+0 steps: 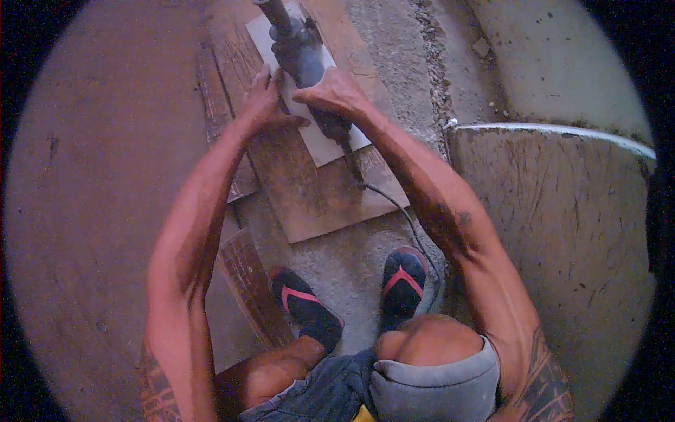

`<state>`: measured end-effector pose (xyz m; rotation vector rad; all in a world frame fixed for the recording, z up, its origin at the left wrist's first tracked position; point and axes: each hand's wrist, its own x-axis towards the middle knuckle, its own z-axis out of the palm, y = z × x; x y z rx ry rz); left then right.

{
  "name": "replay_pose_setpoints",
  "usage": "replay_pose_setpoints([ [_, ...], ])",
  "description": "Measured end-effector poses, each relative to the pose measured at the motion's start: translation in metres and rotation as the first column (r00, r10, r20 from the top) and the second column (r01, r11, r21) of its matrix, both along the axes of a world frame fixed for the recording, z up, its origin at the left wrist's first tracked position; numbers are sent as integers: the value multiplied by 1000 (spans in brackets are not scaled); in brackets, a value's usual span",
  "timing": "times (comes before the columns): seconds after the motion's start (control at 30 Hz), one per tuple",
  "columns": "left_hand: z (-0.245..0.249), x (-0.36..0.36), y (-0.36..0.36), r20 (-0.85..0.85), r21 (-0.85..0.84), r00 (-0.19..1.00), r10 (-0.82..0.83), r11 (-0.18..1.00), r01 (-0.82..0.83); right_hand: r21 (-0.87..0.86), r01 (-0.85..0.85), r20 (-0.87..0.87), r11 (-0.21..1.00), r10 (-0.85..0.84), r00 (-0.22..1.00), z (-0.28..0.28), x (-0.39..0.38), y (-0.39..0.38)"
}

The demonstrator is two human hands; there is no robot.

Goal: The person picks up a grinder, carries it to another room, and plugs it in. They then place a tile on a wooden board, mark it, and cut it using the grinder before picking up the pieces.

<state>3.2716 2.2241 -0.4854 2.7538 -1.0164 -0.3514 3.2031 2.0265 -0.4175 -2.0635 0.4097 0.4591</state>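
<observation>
A dark corded power tool lies over a pale rectangular tile, which rests on a worn wooden board. My right hand is wrapped round the tool's body. On the tile's left edge is my left hand, its thumb and fingers spread apart, the thumb lying across the tile's surface. The tool's front end points away from me, at the top of the view. Its cable runs from the rear end towards my right foot.
The black cable curves past my sandalled right foot. Narrow wooden pieces lie left of my left foot. A large curved-edged panel stands at the right. Rough concrete borders the board.
</observation>
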Motion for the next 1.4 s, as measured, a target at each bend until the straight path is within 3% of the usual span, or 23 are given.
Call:
replay_pose_setpoints([
  [0.2, 12, -3, -3, -51, 48, 998, 35, 998, -33, 28, 2, -7, 1000, -2, 1000, 6, -8, -2],
  [0.57, -8, 6, 5, -14, 13, 1000, 5, 1000, -4, -57, 5, -9, 998, -5, 1000, -10, -10, -1],
  [1.0, -7, 4, 5, -16, -35, 999, -42, 999, 41, -12, 29, 4, 1000, -29, 1000, -12, -8, 1],
  [1.07, -16, -14, 10, -70, -115, 996, 54, 991, -62, -31, 20, -12, 999, -20, 1000, -13, -6, 1],
  [1.13, -7, -42, 10, -71, -127, 996, 55, 990, -63, -29, 18, -18, 999, -19, 1000, -8, -8, 1],
  [1.2, 9, -71, 12, -17, -69, 999, -33, 997, 32, -16, 18, -8, 1000, -18, 1000, -1, -10, 0],
  [1.3, 30, -94, 1, -66, 211, 998, -23, 977, 37, 15, 23, 11, 1000, -23, 1000, -4, -12, 1],
  [1.4, 32, -101, -2, -34, 159, 999, -10, 987, 15, 21, 24, -4, 999, -23, 1000, -19, -6, 1],
])
